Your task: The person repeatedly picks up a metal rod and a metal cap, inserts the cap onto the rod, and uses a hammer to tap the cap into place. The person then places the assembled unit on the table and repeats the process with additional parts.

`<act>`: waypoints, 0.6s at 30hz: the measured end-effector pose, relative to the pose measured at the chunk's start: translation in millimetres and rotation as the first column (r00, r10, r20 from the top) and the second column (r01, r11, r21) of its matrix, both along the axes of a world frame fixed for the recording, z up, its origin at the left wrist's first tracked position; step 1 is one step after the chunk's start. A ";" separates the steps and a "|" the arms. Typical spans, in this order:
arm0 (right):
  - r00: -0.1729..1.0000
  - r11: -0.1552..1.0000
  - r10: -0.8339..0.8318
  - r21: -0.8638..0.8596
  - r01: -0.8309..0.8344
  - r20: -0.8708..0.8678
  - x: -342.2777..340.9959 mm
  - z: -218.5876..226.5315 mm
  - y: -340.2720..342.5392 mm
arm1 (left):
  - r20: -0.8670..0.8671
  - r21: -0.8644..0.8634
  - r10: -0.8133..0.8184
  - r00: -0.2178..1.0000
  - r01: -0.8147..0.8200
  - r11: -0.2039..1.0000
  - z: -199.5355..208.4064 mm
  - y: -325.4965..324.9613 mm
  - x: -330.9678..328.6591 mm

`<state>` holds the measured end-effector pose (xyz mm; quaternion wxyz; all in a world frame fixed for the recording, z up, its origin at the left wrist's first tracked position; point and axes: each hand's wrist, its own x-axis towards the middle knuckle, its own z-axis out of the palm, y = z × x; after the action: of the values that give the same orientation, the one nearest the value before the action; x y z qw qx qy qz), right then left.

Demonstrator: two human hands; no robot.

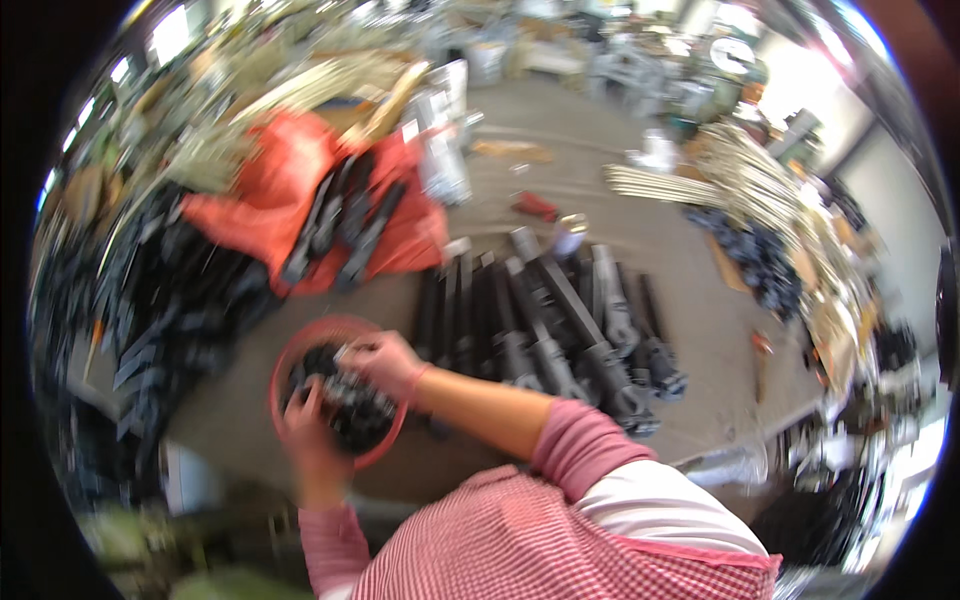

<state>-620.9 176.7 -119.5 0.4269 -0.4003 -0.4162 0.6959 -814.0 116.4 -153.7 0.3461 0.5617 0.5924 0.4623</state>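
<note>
A round red basin point(392, 445) stands near the front edge of the table, holding many small black parts point(362, 415), blurred. My left hand point(310, 430) reaches over the basin's left rim, its fingertips at the black parts. Motion smears it, so its grip does not show clearly. Over the basin's far right side, my right hand point(385, 362) has its fingers pinched together. A small pale glint shows at its fingertips, too blurred to name. Right of the basin lie several long black and grey tube-like pieces point(545, 345), side by side.
Behind the basin, a red plastic sheet point(290, 160) carries several black pieces point(340, 215). A dark heap of strips point(180, 310) lies left. A small can point(569, 235) and a red item point(535, 206) stand beyond the tubes. Pale rods point(665, 185) and a handled tool point(761, 365) lie right.
</note>
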 end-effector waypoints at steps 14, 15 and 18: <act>0.934 0.934 0.357 -0.027 -0.357 0.027 -10.0 34.9 -21.5 | 0.684 -0.144 0.215 0.697 -0.159 0.977 53.7 -32.2 28.4; 0.945 0.945 0.323 -0.040 -0.325 -0.058 -8.8 37.2 -26.6 | 0.684 -0.095 0.184 0.706 -0.163 0.982 55.8 -35.0 30.9; 0.975 0.975 0.213 -0.044 -0.216 -0.061 -4.6 43.1 -40.1 | 0.620 -0.076 0.164 0.767 -0.149 0.986 64.0 -43.5 37.7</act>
<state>-625.6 136.6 -76.4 0.3506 -0.3441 -0.4272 0.7591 -776.3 72.9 -89.7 0.4890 0.3220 0.4942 0.6426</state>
